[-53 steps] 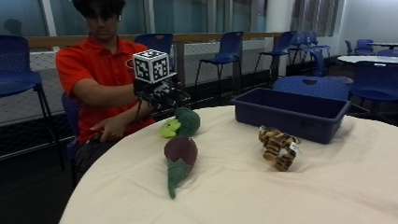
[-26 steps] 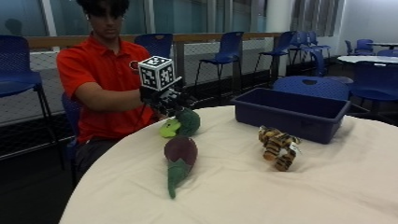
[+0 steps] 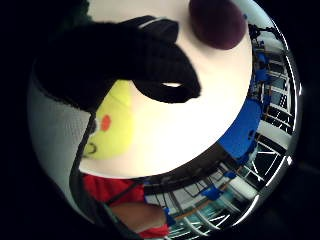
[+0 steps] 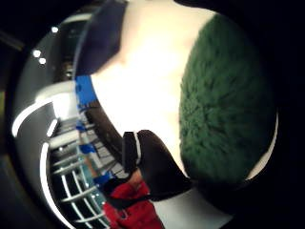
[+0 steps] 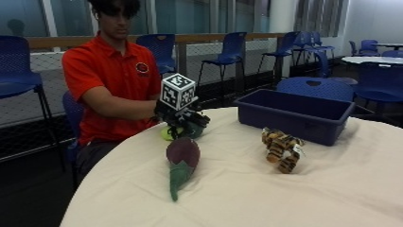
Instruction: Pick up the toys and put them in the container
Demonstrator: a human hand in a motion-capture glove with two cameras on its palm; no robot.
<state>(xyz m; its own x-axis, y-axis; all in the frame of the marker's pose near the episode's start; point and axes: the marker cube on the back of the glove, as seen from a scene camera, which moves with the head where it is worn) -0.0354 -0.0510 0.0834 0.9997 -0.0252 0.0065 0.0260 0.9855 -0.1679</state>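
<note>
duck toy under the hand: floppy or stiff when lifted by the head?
Likely soft: the duck toy has a fuzzy plush head. Its long body and tail lie limp on the tablecloth, so they would probably dangle. The hand is on its head.

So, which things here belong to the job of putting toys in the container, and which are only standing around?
For the job:
- duck toy, its green head under the gloved right hand
- tiger toy on the tablecloth
- blue container, nothing seen inside from here

Only around:
- white tablecloth
- blue chairs behind
</note>
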